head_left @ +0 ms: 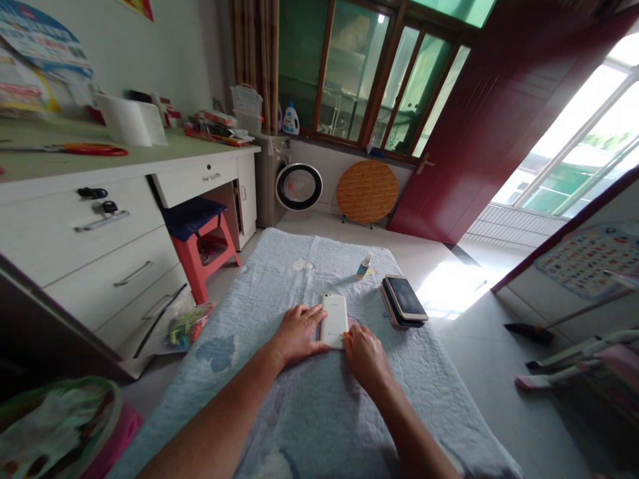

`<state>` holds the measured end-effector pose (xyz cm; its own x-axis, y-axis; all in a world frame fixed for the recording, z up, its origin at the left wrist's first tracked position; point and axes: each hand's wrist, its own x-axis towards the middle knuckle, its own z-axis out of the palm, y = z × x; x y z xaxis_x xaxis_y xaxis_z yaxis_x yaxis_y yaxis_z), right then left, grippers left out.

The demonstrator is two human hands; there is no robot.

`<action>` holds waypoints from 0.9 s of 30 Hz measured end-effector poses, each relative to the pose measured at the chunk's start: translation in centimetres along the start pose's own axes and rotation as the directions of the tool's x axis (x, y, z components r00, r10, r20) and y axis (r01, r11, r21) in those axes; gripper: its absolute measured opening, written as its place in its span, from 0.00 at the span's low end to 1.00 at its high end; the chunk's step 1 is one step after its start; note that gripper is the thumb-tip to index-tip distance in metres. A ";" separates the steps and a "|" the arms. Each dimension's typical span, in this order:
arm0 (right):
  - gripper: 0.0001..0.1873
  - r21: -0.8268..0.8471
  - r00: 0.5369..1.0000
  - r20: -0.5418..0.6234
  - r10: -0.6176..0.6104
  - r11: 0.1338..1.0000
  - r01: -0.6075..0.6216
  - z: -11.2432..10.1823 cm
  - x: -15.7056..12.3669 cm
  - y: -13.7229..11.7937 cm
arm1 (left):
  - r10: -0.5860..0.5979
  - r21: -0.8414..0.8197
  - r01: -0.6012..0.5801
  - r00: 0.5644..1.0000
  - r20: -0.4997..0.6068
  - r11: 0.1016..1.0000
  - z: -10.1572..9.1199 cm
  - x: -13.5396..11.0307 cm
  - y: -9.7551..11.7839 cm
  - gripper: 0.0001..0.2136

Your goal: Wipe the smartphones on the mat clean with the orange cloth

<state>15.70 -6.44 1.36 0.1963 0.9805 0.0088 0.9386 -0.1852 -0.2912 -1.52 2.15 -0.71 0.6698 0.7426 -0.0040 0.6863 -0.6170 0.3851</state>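
A white smartphone (334,320) lies back side up on the light blue quilted cloth (299,399). My left hand (302,332) steadies it, with fingertips on its left edge and the thumb at its lower edge. My right hand (367,356) is closed in a pinch at the phone's lower right edge. Between those fingers a small orange thing (346,336) shows; most of it is hidden. To the right lies a stack of phones (405,299), the top one screen up. A small spray bottle (364,266) stands beyond the white phone.
At the left stand a desk (200,159) with drawers and a red stool (210,246). A waste bin (120,426) is at lower left. Farther back are a washing machine (269,176) with its door open and a round wooden board (368,191).
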 end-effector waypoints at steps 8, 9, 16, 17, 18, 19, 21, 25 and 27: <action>0.09 0.051 0.999 -0.032 0.009 0.999 -0.008 -0.2 -0.8 -0.7 | -0.007 -0.002 0.007 1.000 0.007 1.000 -0.1 0.1 0.0 0.36; 0.09 0.049 0.999 -0.029 0.016 0.999 -0.014 -0.3 -0.8 -0.8 | -0.007 -0.002 0.007 1.000 0.008 1.000 -0.1 0.1 0.0 0.36; 0.09 -0.046 0.999 0.012 0.053 0.998 -0.052 -0.5 -1.0 -1.5 | -0.002 -0.012 0.002 1.000 -0.004 1.000 -0.2 0.0 0.1 0.35; 0.10 -0.058 0.998 0.017 0.052 0.997 -0.051 -0.5 -1.0 -1.6 | 0.000 -0.016 0.000 1.000 -0.008 1.000 -0.2 0.0 0.1 0.35; 0.10 -0.069 0.998 0.021 0.051 0.996 -0.049 -0.5 -1.0 -1.6 | -0.001 -0.019 0.000 1.000 -0.010 1.000 -0.3 0.0 0.1 0.36; 0.10 -0.077 0.999 0.024 0.048 0.996 -0.046 -0.5 -1.0 -1.7 | -0.002 -0.020 0.002 1.000 -0.011 1.000 -0.3 0.1 0.1 0.36; 0.10 -0.083 0.999 0.030 0.040 0.996 -0.037 -0.5 -1.1 -1.8 | -0.005 -0.021 0.004 1.000 -0.015 1.000 -0.4 0.1 0.1 0.36; 0.11 -0.034 0.999 0.024 0.024 0.999 -0.023 -0.4 -1.4 -2.3 | 0.001 -0.021 -0.001 1.000 -0.027 1.000 -0.4 0.1 0.0 0.36; 0.11 0.009 1.000 0.017 0.016 1.000 -0.016 -0.4 -1.4 -2.7 | 0.005 -0.020 -0.006 1.000 -0.027 1.000 -0.3 0.2 0.0 0.36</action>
<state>13.03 -7.37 2.48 0.2065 0.9784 -0.0121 0.9327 -0.2005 -0.2998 -1.52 2.39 -0.42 0.6652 0.7463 0.0231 0.6769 -0.6157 0.4034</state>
